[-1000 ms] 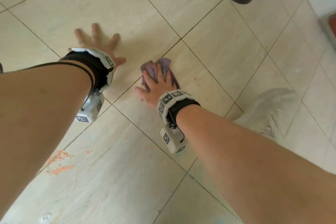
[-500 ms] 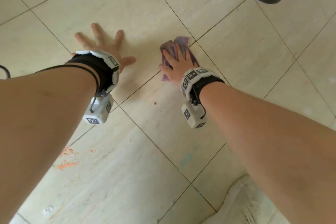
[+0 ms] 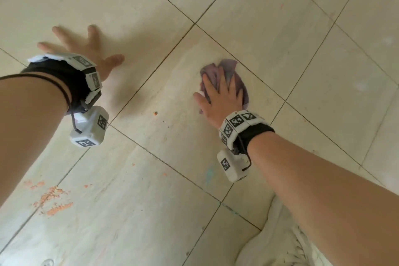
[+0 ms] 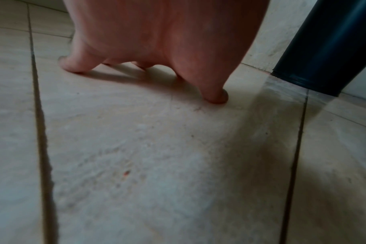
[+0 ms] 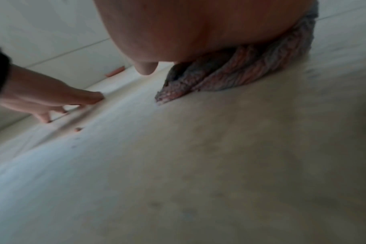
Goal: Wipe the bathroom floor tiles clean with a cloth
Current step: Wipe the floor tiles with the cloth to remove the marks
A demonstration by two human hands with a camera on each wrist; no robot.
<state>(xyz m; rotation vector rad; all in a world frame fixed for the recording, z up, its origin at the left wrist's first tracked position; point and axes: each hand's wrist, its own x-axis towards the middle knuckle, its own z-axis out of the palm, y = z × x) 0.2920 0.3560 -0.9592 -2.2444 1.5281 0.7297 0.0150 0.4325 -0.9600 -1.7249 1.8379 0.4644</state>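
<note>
A: Where is the cloth [image 3: 234,75]?

B: Middle right, flat under the right hand [image 3: 222,98], fingers straight. Press hard, rub slow.

A: The left hand [image 3: 86,54]?

B: Spread flat on the floor [image 3: 269,28], holding nothing.

A: What's around?

B: Orange crumbs [image 3: 51,198] lower left. A dark leg [image 4: 328,44] stands close.

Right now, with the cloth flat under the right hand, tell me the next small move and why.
Probably slide the cloth toward the left hand, over the small orange crumb. The right hand presses the cloth flat on the tile, and the crumb lies on the same tile between the two hands, unwiped. Bigger orange smears sit nearer the body, so they can follow.
</note>
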